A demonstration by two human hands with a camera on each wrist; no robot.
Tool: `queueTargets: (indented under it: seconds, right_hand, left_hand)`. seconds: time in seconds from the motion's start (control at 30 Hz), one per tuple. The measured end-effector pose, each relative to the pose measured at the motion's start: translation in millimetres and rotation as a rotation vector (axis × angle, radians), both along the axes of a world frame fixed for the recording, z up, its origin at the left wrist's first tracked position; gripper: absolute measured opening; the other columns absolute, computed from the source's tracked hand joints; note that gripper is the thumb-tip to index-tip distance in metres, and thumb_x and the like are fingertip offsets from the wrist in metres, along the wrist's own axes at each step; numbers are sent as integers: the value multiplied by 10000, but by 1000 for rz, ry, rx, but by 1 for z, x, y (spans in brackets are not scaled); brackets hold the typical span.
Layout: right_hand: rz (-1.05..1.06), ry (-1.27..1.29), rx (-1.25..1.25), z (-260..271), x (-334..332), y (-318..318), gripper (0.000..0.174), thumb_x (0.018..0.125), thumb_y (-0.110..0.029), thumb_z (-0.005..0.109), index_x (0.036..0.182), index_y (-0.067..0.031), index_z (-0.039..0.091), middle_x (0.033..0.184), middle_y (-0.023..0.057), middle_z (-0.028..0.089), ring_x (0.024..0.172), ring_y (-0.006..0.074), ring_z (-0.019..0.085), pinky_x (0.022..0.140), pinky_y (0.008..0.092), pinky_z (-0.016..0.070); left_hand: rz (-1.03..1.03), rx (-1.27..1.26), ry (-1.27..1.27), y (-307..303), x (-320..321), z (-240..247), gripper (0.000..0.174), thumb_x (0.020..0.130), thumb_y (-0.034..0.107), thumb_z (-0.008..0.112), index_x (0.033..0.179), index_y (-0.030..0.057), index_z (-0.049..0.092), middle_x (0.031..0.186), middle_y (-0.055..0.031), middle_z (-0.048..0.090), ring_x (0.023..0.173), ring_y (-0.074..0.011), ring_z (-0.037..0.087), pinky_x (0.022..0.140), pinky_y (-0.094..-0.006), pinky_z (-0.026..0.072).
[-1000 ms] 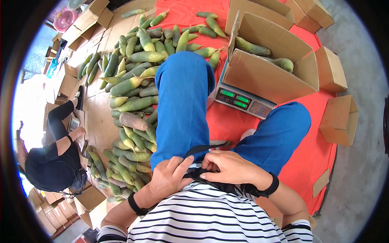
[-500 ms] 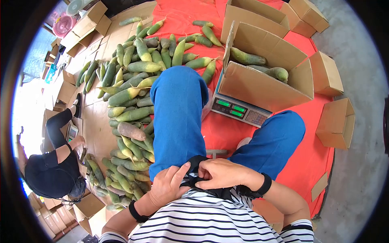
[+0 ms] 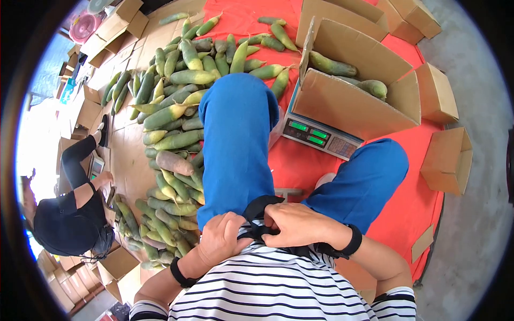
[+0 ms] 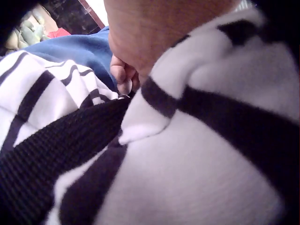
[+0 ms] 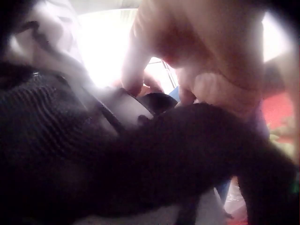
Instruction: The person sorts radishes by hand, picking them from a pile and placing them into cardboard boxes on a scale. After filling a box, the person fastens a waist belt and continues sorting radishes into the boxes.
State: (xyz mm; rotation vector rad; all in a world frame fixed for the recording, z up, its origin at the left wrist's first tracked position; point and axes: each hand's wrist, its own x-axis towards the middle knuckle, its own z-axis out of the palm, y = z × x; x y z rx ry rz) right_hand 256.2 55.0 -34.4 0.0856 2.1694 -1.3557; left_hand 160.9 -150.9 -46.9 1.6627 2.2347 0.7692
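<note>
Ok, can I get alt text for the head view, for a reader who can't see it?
Seen from above, a person's left hand and right hand grip a black strap at the waist of a striped shirt. Beyond the blue trousers lie a pile of green vegetables and a cardboard box standing on a scale on a red sheet.

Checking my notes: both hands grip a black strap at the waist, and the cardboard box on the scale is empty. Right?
Not empty: the head view shows green vegetables in the cardboard box on the scale. The left hand and right hand do grip the black strap.
</note>
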Motion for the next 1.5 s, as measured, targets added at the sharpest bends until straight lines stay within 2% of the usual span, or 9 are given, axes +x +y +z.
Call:
queueTargets:
  seconds: [0.1, 0.23, 0.33, 0.43, 0.6, 0.73, 1.0, 1.2, 1.5]
  right_hand:
    - [-2, -4, 13, 3, 2, 0, 402, 743, -320, 635, 871, 55, 570, 849, 184, 633, 795, 312, 625, 699, 385, 493]
    - [9, 10, 38, 3, 2, 1, 363, 768, -295, 635, 881, 45, 580, 861, 170, 644, 812, 266, 638, 700, 347, 496]
    - [-110, -96, -278, -4, 5, 11, 273, 870, -256, 610, 963, 1, 615, 836, 98, 647, 803, 123, 613, 706, 255, 474]
    - [-275, -69, -430, -25, 13, 6, 306, 896, -301, 565, 948, -5, 625, 807, 119, 657, 714, 221, 622, 667, 324, 484]
    - [-151, -82, -326, -26, 9, 4, 435, 895, -411, 551, 1038, -7, 626, 852, 156, 664, 791, 262, 635, 702, 350, 479]
    - [-35, 222, -95, -18, 14, -12, 599, 786, -448, 663, 1081, 65, 569, 936, 219, 645, 865, 344, 632, 778, 377, 487]
    - [-151, 144, -145, -2, 13, -17, 495, 750, -378, 680, 991, 50, 614, 909, 212, 642, 869, 332, 628, 760, 372, 480]
    - [-93, 97, -201, 12, 8, -13, 519, 757, -358, 664, 1059, 61, 607, 1001, 234, 638, 937, 343, 617, 833, 376, 476]
    - [-84, 163, -204, 4, 12, -17, 510, 753, -357, 667, 1063, 45, 613, 986, 225, 642, 925, 340, 623, 826, 377, 480]
  left_hand:
    - [-65, 7, 54, 5, -3, 6, 336, 633, 285, 733, 785, 64, 531, 703, -69, 487, 597, -244, 526, 527, -353, 420]
    - [-117, -45, 79, 4, -2, 4, 317, 596, 245, 741, 739, 75, 515, 685, -59, 468, 582, -231, 511, 512, -352, 407]
    - [-124, -2, 64, 5, -3, 3, 313, 575, 212, 744, 714, 83, 495, 675, -53, 465, 574, -221, 506, 504, -348, 400]
    - [-138, 24, 57, 4, -3, -1, 302, 577, 199, 739, 706, 86, 491, 663, -52, 463, 571, -218, 504, 502, -348, 398]
    - [-141, 21, 42, 4, -3, 0, 291, 587, 193, 733, 697, 84, 487, 655, -55, 466, 566, -220, 506, 496, -346, 396]
    - [-136, 31, 28, 3, -2, 1, 277, 595, 179, 729, 697, 82, 490, 660, -59, 473, 566, -224, 510, 497, -346, 402]
    - [-60, -144, -125, -18, 5, -2, 326, 630, 210, 743, 814, 80, 508, 742, -74, 515, 644, -257, 568, 550, -362, 475]
    - [-33, -315, -77, -55, 6, 15, 331, 666, 228, 738, 849, 72, 512, 787, -88, 529, 690, -269, 587, 569, -367, 484]
    - [161, -372, -422, -95, 17, 12, 216, 805, 140, 687, 913, 35, 533, 745, -148, 569, 684, -323, 582, 591, -382, 462]
